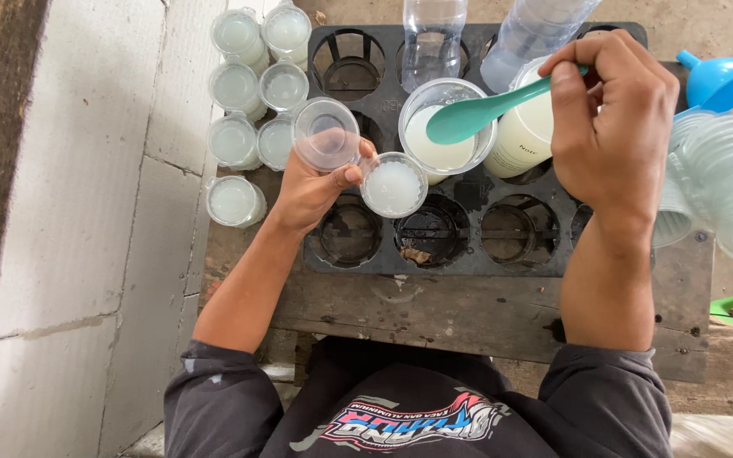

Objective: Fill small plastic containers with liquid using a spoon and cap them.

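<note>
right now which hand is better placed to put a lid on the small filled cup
Left. The left hand holds the clear lid beside the small filled cup; the right hand is occupied with the green spoon.

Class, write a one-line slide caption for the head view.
Left hand holds a filled small cup and a lid; right hand holds a teal spoon over a tub.

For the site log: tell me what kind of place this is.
Probably a small makeshift workshop for portioning a milky liquid, not a kitchen: a rough wooden bench against a bare block wall, a black holed tray, and sealed filled cups stacked alongside.
</note>
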